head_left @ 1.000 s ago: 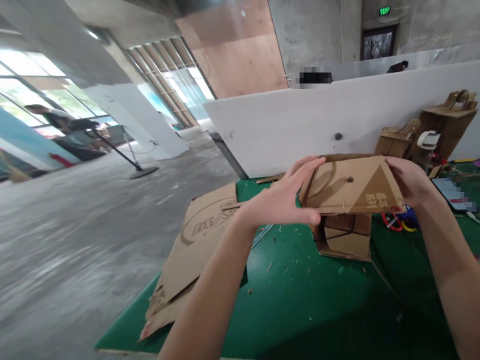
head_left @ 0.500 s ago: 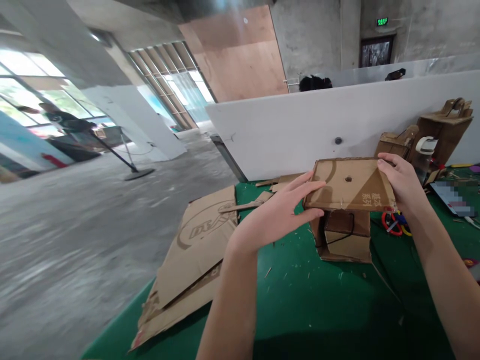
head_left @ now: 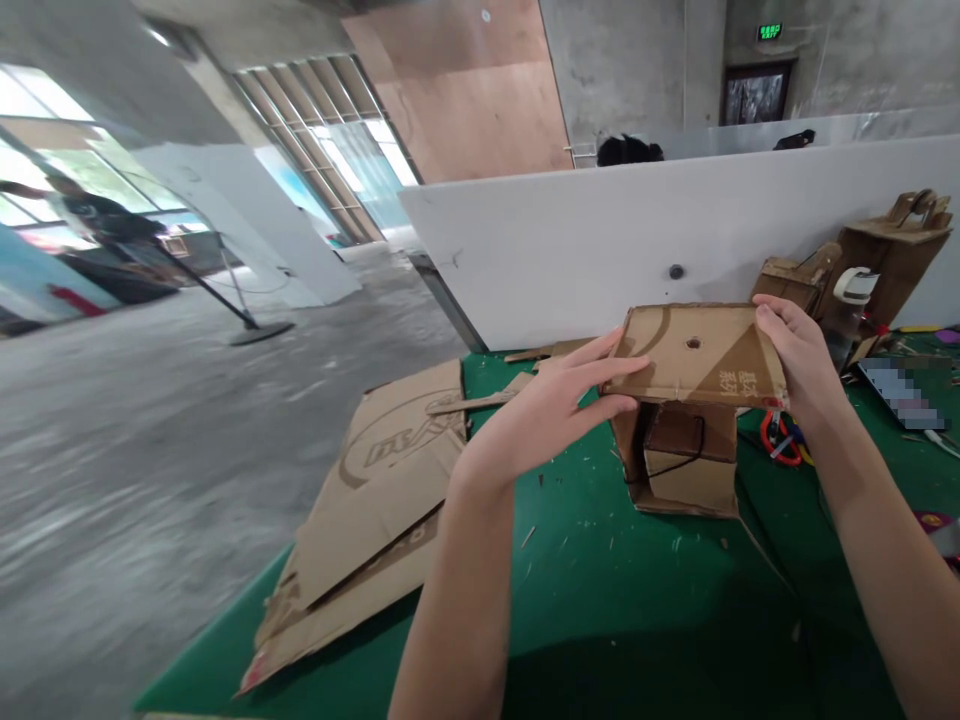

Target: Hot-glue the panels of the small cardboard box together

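Note:
A rectangular cardboard panel [head_left: 675, 370] with a small round hole lies over an open-fronted cardboard box [head_left: 690, 480]. My left hand [head_left: 555, 400] grips its left edge, fingers on top and thumb lower at the front corner. At the opposite edge, my right hand [head_left: 795, 350] holds the panel, with its fingertips on the far right corner. A thin black cord shows in the box's front opening, across an inner cardboard block. Whether the panel is fixed to the box I cannot tell.
Flat cardboard sheets [head_left: 375, 500] lie at the table's left edge. Red-handled scissors [head_left: 780, 440] rest right of the box, near a phone [head_left: 904, 392] and a bottle [head_left: 847, 310]. Cardboard constructions [head_left: 885, 260] stand by a white partition [head_left: 540, 250]. A person [head_left: 112, 220] is at far left.
The whole view has shifted slightly, so most things appear a little higher and further left. Both hands keep their hold on the panel, which stays over the box.

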A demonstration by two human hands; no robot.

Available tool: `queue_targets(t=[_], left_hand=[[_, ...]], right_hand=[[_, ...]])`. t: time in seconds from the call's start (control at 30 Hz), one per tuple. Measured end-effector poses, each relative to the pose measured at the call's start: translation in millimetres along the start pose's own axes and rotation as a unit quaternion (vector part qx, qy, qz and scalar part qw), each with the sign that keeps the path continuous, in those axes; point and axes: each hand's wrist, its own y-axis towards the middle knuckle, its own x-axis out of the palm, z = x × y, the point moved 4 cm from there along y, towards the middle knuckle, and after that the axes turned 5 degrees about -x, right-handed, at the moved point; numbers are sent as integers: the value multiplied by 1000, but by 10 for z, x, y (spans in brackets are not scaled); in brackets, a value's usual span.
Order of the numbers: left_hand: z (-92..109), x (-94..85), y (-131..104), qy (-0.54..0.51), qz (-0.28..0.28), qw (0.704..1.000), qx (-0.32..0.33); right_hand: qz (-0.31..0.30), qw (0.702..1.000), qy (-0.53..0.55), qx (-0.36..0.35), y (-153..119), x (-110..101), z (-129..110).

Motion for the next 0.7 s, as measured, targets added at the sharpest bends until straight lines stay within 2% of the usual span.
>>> queue_targets(t=[0.1, 0.17, 0.37, 0.53, 0.63, 0.7], left_hand=[[-104, 5, 59, -29, 15, 999, 26], [-232, 10, 114, -67, 27, 996, 45], [-651, -43, 219, -167, 104, 976, 88], [-747, -70, 207, -172, 115, 975, 80], [-756, -85, 182, -164, 102, 979, 67], [-760, -106, 159, -159, 93, 981, 60]], right_hand=[[16, 998, 39, 40, 5, -2, 52], [2, 999, 23, 41, 4, 8, 51], [-104, 986, -131, -23, -60, 10, -106], [-178, 953, -239, -60, -81, -150, -296], [-176, 921, -348, -24, -68, -368, -249], [-182, 858, -479, 32, -116, -536, -95]])
